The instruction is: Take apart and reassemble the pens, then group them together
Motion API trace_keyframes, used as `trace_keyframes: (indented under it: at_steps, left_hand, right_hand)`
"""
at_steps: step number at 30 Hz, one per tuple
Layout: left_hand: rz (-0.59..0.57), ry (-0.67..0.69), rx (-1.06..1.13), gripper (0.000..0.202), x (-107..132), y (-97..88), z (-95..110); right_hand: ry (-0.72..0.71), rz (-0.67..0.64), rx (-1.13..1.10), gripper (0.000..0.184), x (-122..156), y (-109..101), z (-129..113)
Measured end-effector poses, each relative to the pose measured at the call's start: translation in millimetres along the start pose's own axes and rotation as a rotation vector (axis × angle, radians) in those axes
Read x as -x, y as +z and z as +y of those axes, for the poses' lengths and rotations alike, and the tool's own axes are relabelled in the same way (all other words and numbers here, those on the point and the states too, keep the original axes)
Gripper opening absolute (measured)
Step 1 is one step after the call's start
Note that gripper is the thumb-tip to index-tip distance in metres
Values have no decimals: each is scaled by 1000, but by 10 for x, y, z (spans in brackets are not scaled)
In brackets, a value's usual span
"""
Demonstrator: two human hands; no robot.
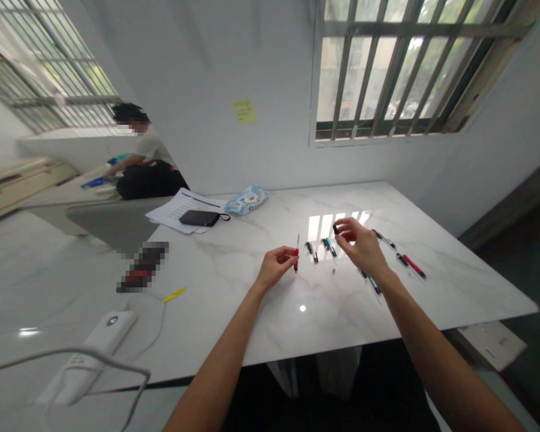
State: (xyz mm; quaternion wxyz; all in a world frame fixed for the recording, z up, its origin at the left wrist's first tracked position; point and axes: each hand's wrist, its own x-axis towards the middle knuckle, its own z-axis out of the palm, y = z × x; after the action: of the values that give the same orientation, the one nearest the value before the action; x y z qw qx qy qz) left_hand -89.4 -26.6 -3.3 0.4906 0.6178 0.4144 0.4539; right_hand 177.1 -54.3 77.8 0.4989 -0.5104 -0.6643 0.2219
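Note:
My left hand [276,264] pinches a thin red pen part [296,257] and holds it upright, its thin tip pointing up, above the white marble table [432,288]. My right hand [362,245] is closed on a small black pen piece [335,228] held at its fingertips, a short way right of the red part. Several pens and pen parts [326,246] lie on the table between and under my hands. More pens [413,265], one red and black, lie to the right of my right hand.
At the table's far left lie papers [180,210], a black pouch [200,218] and a blue-white packet [247,200]. A yellow stick [174,294] and a white device with a cable [94,354] sit near left. Another person [144,162] crouches by the far wall.

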Motion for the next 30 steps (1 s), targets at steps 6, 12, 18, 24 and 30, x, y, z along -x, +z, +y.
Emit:
trace_keyframes:
  at_steps: [6, 12, 18, 24, 30]
  left_hand:
    - [-6, -7, 2, 34, -15, -4, 44]
    - [-25, -12, -8, 33, 8, 33, 74]
    - [-29, -6, -14, 33, 37, 65, 139]
    - [-92, -8, 12, 34, 74, 130, 160]
    - [-199, 4, -65, 33, 126, 228, 133]
  right_hand:
    - [235, -169, 368, 35, 650, 148, 472]
    - [304, -251, 491, 41, 705, 297, 555]
    - [252, -158, 369, 26, 685, 243, 445]
    - [212, -90, -126, 33, 572, 473, 127]
    - [232, -11, -343, 29, 466, 725, 47]
